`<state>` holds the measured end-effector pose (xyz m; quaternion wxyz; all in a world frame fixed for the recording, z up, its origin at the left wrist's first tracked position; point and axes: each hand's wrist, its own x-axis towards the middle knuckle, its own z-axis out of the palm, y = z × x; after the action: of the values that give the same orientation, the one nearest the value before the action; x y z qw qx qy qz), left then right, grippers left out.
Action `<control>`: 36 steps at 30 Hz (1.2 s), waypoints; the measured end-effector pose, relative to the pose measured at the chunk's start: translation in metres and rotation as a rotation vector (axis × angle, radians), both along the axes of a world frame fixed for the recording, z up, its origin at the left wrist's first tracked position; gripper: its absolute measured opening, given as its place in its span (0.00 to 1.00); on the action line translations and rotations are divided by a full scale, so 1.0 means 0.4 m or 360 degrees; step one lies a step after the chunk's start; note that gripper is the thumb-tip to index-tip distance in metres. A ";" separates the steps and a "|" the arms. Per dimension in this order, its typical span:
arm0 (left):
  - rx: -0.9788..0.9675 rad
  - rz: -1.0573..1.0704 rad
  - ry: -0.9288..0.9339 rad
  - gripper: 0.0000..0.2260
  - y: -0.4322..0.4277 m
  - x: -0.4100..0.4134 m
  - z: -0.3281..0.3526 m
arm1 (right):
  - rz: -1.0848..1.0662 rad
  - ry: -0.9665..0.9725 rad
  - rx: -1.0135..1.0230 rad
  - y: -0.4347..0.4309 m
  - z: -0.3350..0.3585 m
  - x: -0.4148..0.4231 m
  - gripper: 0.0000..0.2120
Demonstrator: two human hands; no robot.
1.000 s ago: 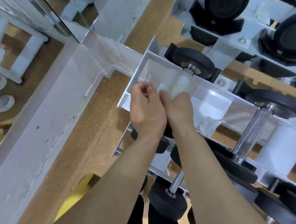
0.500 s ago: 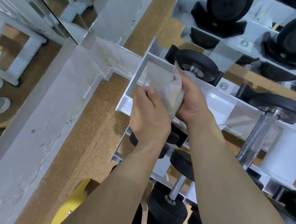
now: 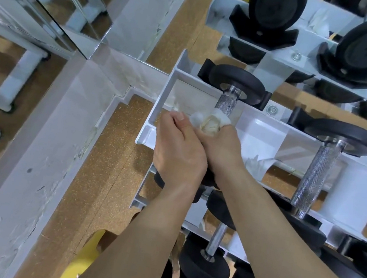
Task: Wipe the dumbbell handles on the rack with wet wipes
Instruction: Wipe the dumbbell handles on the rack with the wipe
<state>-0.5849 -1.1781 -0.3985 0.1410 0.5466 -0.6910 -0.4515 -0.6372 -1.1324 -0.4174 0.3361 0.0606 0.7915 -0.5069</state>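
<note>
A white rack holds black dumbbells with knurled metal handles. On its left end lies one dumbbell whose handle shows only at the far end, near the black weight. My right hand grips a crumpled white wet wipe wrapped around this handle. My left hand lies against the right one, its fingers curled and pinching the wipe's left part. The near part of the handle is hidden under both hands.
A second dumbbell with a bare knurled handle lies to the right on the same shelf. A used wipe lies between them. More dumbbells sit on the shelves above and below. A mirror wall and cork floor are to the left.
Both hands slid back toward me along the handle, uncovering its far knurled end. The wipe went from spread out to bunched around the handle.
</note>
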 end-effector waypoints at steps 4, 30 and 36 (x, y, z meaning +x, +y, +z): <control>-0.0029 -0.0028 0.0013 0.11 -0.002 0.000 -0.006 | -0.0316 -0.0246 -0.0259 -0.022 -0.007 -0.049 0.13; 0.0582 -0.0584 -0.0018 0.19 -0.082 0.019 0.010 | 0.0161 0.0201 -0.0072 0.108 0.029 0.026 0.13; 0.0261 -0.1201 -0.0067 0.05 -0.150 0.039 -0.002 | 0.0034 0.0097 -0.0363 0.175 0.018 0.021 0.11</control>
<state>-0.5694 -1.2381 -0.3993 -0.0935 0.2724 -0.8080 -0.5140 -0.6288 -1.0625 -0.4103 0.3219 -0.0021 0.7392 -0.5915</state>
